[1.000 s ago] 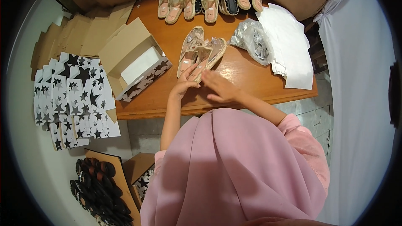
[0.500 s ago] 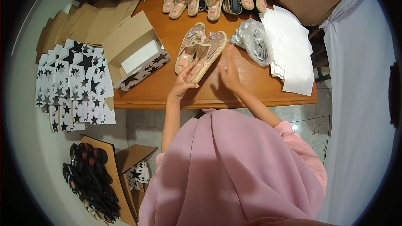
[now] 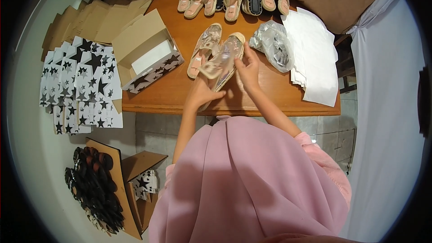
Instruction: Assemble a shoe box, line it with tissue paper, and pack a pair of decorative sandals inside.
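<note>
Tilting a beige slipper [image 3: 227, 60] onto its side at the centre of the frame, over the wooden table [image 3: 157, 99]. Curling the left hand [image 3: 198, 93] around the heel end, thumb out to the right, fingers partly hidden behind the upper; pinching the edge near the toe between thumb and fingers of the right hand [image 3: 249, 69]. Impossible to tell how firmly. Seen insole-up half a second ago, with the right hand open and apart from it; now turned so as to show mostly sheer upper and side, with some blur at the opening. Pointing, by judgement, to two-handed handling of a single shoe rather than of the pair. Leaving the mate [image 3: 201, 51] lying just to the left, insole up, with no telling whether touching. Flanked by an open box [image 3: 155, 71] at upper left and a plastic bag of silvery packets [image 3: 274, 47] at upper right.
</note>
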`<state>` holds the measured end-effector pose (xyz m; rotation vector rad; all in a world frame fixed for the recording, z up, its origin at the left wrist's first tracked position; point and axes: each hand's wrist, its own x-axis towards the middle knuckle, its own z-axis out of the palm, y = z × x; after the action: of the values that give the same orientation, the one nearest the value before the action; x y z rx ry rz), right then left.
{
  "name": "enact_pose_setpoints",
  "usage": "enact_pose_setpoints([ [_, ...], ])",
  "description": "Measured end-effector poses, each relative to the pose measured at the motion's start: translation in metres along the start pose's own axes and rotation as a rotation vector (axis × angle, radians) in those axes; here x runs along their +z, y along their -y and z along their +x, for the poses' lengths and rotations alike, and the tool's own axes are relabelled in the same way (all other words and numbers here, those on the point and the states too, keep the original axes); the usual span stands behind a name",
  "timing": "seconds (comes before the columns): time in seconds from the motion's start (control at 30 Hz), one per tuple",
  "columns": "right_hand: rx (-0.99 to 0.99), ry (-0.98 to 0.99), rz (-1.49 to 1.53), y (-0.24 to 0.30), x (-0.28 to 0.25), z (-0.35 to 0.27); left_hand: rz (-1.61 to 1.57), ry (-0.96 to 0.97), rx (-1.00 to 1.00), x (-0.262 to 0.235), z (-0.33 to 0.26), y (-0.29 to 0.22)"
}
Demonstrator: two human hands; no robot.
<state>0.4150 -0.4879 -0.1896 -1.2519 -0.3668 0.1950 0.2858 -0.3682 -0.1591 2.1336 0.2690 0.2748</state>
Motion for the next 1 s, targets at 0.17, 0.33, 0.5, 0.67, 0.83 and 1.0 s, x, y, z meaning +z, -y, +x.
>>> enact_pose_setpoints([
  [0.17, -0.308, 0.202, -0.559, 0.033, -0.006, 0.013, -0.43, -0.128, -0.04, 0.009, -0.005, 0.003],
  [0.33, -0.607, 0.486, -1.028, 0.047, -0.014, 0.0, 0.148, -0.155, -0.037, -0.011, -0.002, 0.015],
  [0.5, -0.889, 1.017, -0.947, 0.045, -0.038, -0.001, 0.04, -0.11, -0.104, -0.03, -0.001, 0.003],
  [0.67, -0.811, 0.445, -0.975, 0.048, -0.012, 0.01, 0.105, -0.217, 0.018, -0.022, -0.001, 0.016],
  [0.83, -0.889, 1.076, -0.68, 0.038, -0.032, 0.007, 0.151, -0.216, -0.036, -0.024, 0.004, 0.013],
  [1.0, -0.832, 0.366, -0.772, 0.059, -0.02, 0.043, 0.163, -0.215, -0.084, -0.025, -0.004, 0.011],
])
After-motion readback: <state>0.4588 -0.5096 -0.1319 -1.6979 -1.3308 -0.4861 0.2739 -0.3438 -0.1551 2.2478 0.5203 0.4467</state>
